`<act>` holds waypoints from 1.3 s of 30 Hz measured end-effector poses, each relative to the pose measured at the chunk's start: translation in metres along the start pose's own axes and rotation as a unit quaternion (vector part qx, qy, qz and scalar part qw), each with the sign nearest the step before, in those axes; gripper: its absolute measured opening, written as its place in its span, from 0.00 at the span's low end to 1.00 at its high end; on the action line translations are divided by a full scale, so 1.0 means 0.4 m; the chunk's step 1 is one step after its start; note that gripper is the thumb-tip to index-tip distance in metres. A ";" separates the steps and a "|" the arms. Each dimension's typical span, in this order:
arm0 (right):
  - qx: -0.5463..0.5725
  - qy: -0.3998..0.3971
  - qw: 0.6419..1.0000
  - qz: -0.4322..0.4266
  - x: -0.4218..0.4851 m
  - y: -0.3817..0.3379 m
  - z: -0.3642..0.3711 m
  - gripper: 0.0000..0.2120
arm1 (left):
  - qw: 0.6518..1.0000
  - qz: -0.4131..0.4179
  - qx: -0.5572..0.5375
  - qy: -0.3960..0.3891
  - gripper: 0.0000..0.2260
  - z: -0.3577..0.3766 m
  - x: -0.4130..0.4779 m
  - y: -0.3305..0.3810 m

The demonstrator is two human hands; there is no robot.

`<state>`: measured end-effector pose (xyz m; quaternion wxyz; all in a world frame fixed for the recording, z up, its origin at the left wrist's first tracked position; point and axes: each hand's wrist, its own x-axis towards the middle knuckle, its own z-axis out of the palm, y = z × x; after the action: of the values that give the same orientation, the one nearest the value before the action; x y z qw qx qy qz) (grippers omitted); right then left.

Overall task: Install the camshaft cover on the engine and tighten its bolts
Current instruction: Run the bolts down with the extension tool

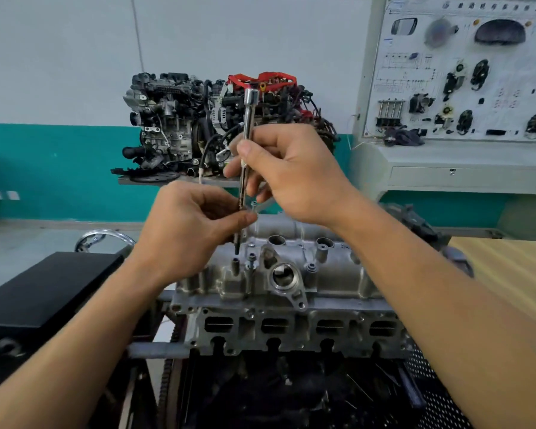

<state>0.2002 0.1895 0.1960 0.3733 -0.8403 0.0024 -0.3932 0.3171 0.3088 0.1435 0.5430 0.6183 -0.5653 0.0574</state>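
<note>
Camshaft cover point(338, 275) lengthwise left-right, extension bar point(248, 119) near upright, tip down

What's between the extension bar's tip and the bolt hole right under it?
Nothing: in the head view, a bare gap separates the extension bar tip from the bolt hole.

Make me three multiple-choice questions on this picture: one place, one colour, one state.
1. The black case lies where from the camshaft cover? A left B right C on top
2. The wall's lower band is? A red B teal C yellow
3. The long driver is? A lying on the cover B held by both hands C held by one hand

A: it sits off the cover's left end. B: teal under white. B: the left hand pinches its lower shaft, the right hand grips higher.
</note>
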 end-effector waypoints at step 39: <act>0.053 0.050 0.997 0.015 -0.011 0.041 -0.012 0.10 | 0.999 0.020 -0.027 0.025 0.07 0.060 0.021 -0.008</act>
<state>0.1989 0.1759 0.1847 0.4223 -0.7985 0.0128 -0.4288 0.3093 0.2849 0.1376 0.5722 0.5902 -0.5652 0.0689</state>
